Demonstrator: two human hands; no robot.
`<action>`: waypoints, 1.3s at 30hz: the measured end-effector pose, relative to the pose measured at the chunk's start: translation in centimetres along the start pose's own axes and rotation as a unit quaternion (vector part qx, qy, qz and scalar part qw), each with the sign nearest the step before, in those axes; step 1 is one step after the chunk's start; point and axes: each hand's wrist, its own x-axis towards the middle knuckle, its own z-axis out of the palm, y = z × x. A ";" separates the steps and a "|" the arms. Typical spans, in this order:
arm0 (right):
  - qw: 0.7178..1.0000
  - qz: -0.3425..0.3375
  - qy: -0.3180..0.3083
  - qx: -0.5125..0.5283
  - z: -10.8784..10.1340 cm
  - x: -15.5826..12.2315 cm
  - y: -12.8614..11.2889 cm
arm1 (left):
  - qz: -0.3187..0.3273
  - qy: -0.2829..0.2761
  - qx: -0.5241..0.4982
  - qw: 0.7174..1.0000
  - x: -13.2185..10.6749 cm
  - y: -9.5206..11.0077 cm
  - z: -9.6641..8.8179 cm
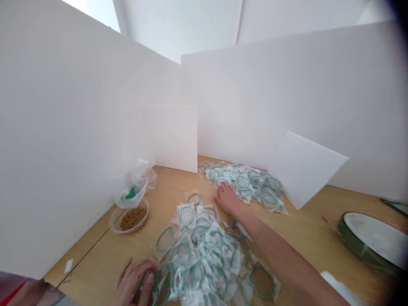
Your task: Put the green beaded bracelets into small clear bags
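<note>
My left hand (pixel 132 282) is at the bottom edge, fingers curled round a bunch of green bead bracelets (pixel 156 284) at the near end of a heap of bagged bracelets (pixel 204 250). My right hand (pixel 227 196) is stretched out across the table, fingers flat and apart, resting on the wood at the near edge of a second, farther heap of bagged bracelets (pixel 248 182). A single bagged bracelet (pixel 193 197) lies just left of that hand.
A clear bowl of brown beads (pixel 130 218) sits at the left with a crumpled plastic bag of green beads (pixel 134 189) behind it. White boards wall the wooden table (pixel 306 229); one loose board (pixel 302 168) leans at the right. A green-rimmed round tray (pixel 371 240) lies far right.
</note>
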 end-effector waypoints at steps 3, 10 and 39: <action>0.999 -0.041 -0.034 0.007 0.8 -1.4 -0.7 | -0.001 -0.007 0.002 1.000 0.0 0.0 0.0; 0.987 -0.131 -0.071 0.057 0.4 -4.0 -3.7 | 0.009 0.008 -0.002 1.000 0.1 0.3 0.0; 0.998 0.014 -0.023 -0.049 -3.0 -12.1 6.3 | 0.066 -0.006 -0.040 0.997 7.1 5.4 -0.1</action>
